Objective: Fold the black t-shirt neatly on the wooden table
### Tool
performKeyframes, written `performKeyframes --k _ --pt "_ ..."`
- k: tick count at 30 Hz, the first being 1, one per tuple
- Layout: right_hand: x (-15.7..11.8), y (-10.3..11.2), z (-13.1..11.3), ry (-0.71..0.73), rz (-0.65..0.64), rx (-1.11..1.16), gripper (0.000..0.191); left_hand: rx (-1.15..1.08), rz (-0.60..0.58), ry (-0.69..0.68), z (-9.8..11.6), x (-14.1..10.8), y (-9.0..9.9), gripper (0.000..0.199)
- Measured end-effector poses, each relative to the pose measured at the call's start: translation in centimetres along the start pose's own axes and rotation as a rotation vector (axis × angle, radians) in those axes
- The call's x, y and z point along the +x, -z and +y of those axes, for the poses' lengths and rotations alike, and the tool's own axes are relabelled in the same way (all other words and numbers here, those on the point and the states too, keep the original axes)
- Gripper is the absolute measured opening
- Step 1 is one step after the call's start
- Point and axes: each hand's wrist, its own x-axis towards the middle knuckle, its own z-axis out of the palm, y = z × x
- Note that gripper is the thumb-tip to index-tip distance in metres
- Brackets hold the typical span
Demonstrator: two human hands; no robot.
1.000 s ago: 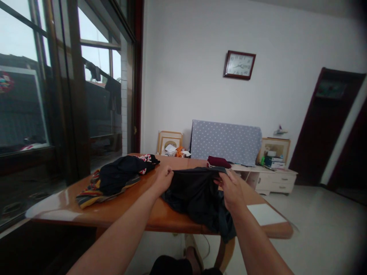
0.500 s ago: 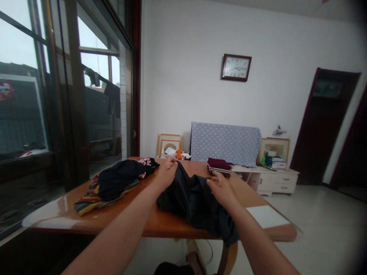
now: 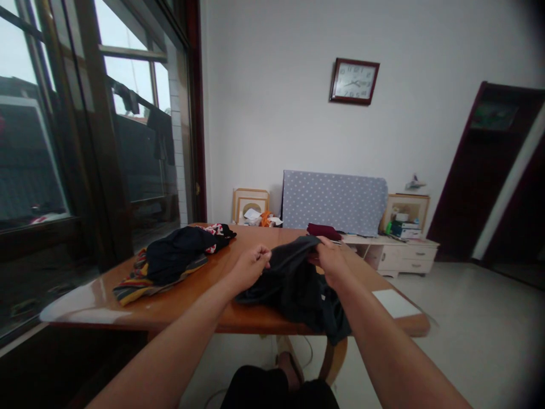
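Observation:
A dark grey garment (image 3: 293, 284) lies bunched on the wooden table (image 3: 221, 272), part of it hanging over the front edge. My right hand (image 3: 330, 258) grips its raised upper right part. At the garment's upper left is my left hand (image 3: 254, 264), its fingers pinched together on the cloth's edge. To the left rests a loose heap of clothes, with a dark navy piece (image 3: 179, 255) over a striped one (image 3: 140, 284). A folded maroon stack (image 3: 323, 231) sits behind my right hand, partly hidden.
A white sheet (image 3: 395, 303) lies at the table's right side. Behind stand a polka-dot covered panel (image 3: 334, 201), a low white cabinet (image 3: 409, 257) and framed pictures (image 3: 250, 204). Glass doors (image 3: 140, 142) line the left side.
My right hand has closed on the garment and lifted its upper right part. My left hand has come down slightly, and the raised left corner has dropped. The view has tilted down a little.

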Motion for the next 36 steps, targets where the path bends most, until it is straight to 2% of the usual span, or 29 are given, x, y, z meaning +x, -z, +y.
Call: performKeyframes --k 2,4,7,8,10,12,14,17,20,24,29,32,36 --pt "0.3 0.9 0.2 -0.018 0.040 0.143 0.018 0.105 0.073 0.015 -2.5 -0.4 0.0 0.025" --pt "0.6 1.3 0.4 -0.066 0.064 0.254 0.015 0.245 0.097 0.029 -4.8 -0.8 0.0 0.035" --pt "1.0 1.5 0.2 -0.139 0.052 0.351 0.013 0.456 -0.020 0.080 -7.6 -1.5 -0.5 0.053" --pt "1.2 1.5 0.0 -0.144 0.045 0.368 0.013 0.502 -0.070 0.101 -8.4 -1.8 -0.7 0.050" --pt "1.6 1.7 -0.5 -0.123 0.029 0.373 0.016 0.505 -0.130 0.143 -9.5 -1.9 -1.2 0.031" --pt "2.2 2.2 -1.1 -0.080 0.012 0.317 0.019 0.341 -0.088 0.197 -9.9 -1.6 -1.3 0.017" --pt "2.9 3.1 -1.7 -0.025 0.015 0.224 0.019 0.040 0.031 0.248 -9.7 -0.8 -0.7 0.019" --pt "3.9 4.5 -2.2 0.019 0.055 0.149 0.017 -0.385 0.250 0.294 -8.4 0.8 1.6 0.022" --pt "4.5 5.3 -2.2 0.021 0.096 0.160 0.019 -0.585 0.383 0.264 -6.5 2.3 4.5 0.025" --pt "4.8 5.3 -1.8 0.055 0.132 0.122 0.029 -0.696 0.438 0.145 -3.8 3.9 7.6 0.025" --pt "5.4 5.2 -1.3 0.075 0.170 0.058 0.029 -0.686 0.480 0.076 -1.5 5.0 10.3 0.020" --pt "6.0 5.4 -0.8 0.078 0.205 0.053 0.026 -0.649 0.472 0.062 -0.9 5.2 11.0 0.020" --pt "6.4 5.8 -0.2 0.088 0.222 0.004 0.023 -0.614 0.471 0.107 -0.4 5.2 10.9 0.020"
